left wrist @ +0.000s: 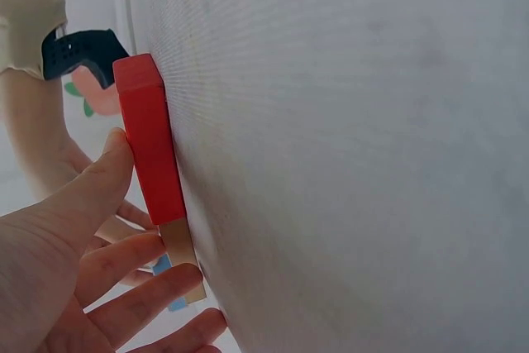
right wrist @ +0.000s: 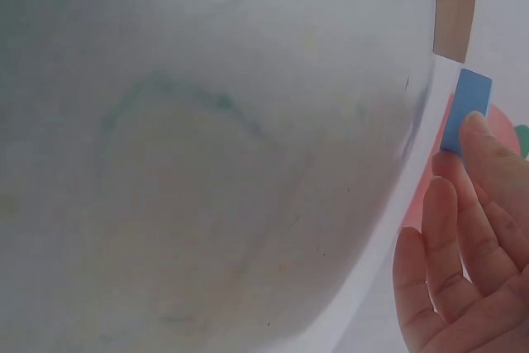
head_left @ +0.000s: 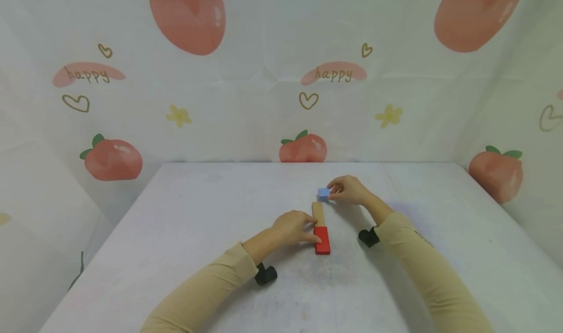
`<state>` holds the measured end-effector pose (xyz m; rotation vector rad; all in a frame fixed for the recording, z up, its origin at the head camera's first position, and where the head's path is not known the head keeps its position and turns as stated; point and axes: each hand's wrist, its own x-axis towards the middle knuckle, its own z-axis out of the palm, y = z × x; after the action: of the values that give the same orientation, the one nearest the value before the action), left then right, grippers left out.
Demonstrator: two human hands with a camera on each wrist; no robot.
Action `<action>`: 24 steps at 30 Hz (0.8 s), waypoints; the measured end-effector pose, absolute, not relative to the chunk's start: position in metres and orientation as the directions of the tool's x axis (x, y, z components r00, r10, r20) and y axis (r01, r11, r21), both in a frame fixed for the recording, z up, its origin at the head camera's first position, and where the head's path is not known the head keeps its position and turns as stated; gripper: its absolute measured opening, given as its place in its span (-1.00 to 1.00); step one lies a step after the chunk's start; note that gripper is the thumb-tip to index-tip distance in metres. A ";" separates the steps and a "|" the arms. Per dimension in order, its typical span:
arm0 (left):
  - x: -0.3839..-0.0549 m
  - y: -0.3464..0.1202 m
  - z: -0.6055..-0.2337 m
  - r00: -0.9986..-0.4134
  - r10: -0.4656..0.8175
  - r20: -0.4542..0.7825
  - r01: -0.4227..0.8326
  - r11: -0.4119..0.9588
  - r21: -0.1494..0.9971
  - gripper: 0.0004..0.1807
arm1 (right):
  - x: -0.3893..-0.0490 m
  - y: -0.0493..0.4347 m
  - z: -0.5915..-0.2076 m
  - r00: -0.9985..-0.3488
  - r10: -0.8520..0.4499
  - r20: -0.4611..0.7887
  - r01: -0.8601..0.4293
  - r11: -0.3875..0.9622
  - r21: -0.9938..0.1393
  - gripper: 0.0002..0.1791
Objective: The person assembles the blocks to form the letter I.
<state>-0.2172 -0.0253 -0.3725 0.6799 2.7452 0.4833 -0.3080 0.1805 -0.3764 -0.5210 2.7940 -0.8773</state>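
Observation:
A red block [head_left: 322,240] lies flat on the table, end to end with a natural wood-coloured block [head_left: 318,213]. Beside this row, my left hand [head_left: 292,228] rests its thumb against the red block, and its fairly straight fingers reach along the wooden one. In the left wrist view, that thumb [left wrist: 117,150] touches the side of the red block [left wrist: 151,142]. Just past the far end of the row, my right hand [head_left: 349,190] pinches a small blue block [head_left: 323,193] by its right side. The right wrist view shows the thumb on the blue block [right wrist: 467,109], a small gap separating it from the wooden block [right wrist: 455,7].
The white table [head_left: 220,196] ends at a backdrop cloth [head_left: 246,113] printed with peaches, hearts and flowers. Black wrist-worn devices [head_left: 266,275] show below both sleeves. A dark cable [head_left: 81,269] hangs by the table's left edge.

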 end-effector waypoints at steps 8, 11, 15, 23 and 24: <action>-0.217 -0.025 -0.373 -0.854 0.489 -0.178 0.398 0.834 0.381 -0.39 | -0.308 0.178 -0.375 -0.925 -0.376 -0.058 -0.275 0.766 -0.580 -0.65; -0.217 -0.026 -0.373 -0.853 0.493 -0.175 0.404 0.833 0.379 -0.39 | -0.308 0.177 -0.376 -0.922 -0.385 -0.047 -0.287 0.759 -0.585 -0.66; -0.217 -0.026 -0.373 -0.851 0.497 -0.171 0.408 0.830 0.380 -0.39 | -0.309 0.175 -0.378 -0.916 -0.401 -0.031 -0.307 0.747 -0.589 -0.66; -0.217 -0.027 -0.373 -0.845 0.516 -0.140 0.437 0.817 0.376 -0.39 | -0.309 0.174 -0.378 -0.899 -0.438 0.005 -0.354 0.720 -0.597 -0.65; -0.217 -0.027 -0.373 -0.845 0.518 -0.137 0.439 0.816 0.376 -0.39 | -0.310 0.174 -0.378 -0.897 -0.441 0.006 -0.357 0.717 -0.599 -0.65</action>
<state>-0.2170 -0.0272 -0.3733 0.7406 2.7679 0.4905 -0.3097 0.1739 -0.3778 -0.6505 2.7825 -0.9278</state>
